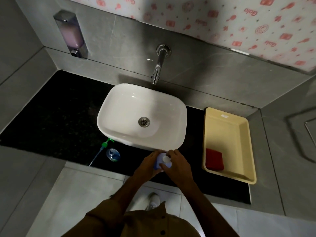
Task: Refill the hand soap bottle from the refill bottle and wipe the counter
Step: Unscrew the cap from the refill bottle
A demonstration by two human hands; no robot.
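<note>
Step in hand: opening the refill bottle [162, 162] in front of the sink [142, 115]. Left hand [147, 162] grips its body; right hand [177, 164] pinches the cap [166, 158]. Next: pour into the open soap bottle [113, 154], left of the sink's front.

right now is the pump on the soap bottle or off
Off. The green pump lies on the black counter with its tube trailing, and the clear soap bottle stands beside it with an open neck.
</note>
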